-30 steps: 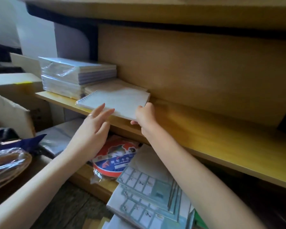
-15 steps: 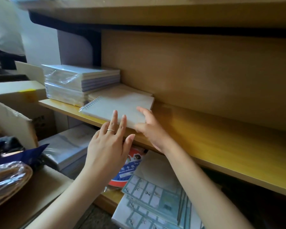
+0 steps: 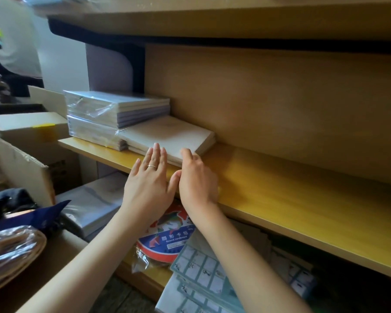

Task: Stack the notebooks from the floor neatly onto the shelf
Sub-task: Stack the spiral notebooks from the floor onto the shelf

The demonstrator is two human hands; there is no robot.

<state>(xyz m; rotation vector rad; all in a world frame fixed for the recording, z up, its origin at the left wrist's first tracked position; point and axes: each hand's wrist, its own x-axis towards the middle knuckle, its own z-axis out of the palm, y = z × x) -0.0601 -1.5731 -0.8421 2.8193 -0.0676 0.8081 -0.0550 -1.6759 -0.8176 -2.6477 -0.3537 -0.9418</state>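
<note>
A low stack of pale notebooks [image 3: 169, 135] lies flat on the yellow wooden shelf [image 3: 291, 188], pushed close to the back panel. To its left stands a taller pile of plastic-wrapped notebooks [image 3: 113, 114]. My left hand [image 3: 148, 181], with a ring on one finger, is flat with straight fingers whose tips touch the front edge of the low stack. My right hand [image 3: 195, 179] sits beside it, its fingertips pressing the stack's front right edge. Neither hand grips anything.
Below the shelf lie a round cardboard pack with a red and blue label [image 3: 165, 236], sheets of gridded cards [image 3: 203, 274] and wrapped paper [image 3: 93, 199]. Cardboard boxes [image 3: 29, 129] and a plastic-wrapped bundle [image 3: 9, 249] crowd the left. A person stands at the far left.
The spiral notebook has slid back onto the low stack, away from the shelf's front edge. Both hands moved forward and flattened against its front edge.
</note>
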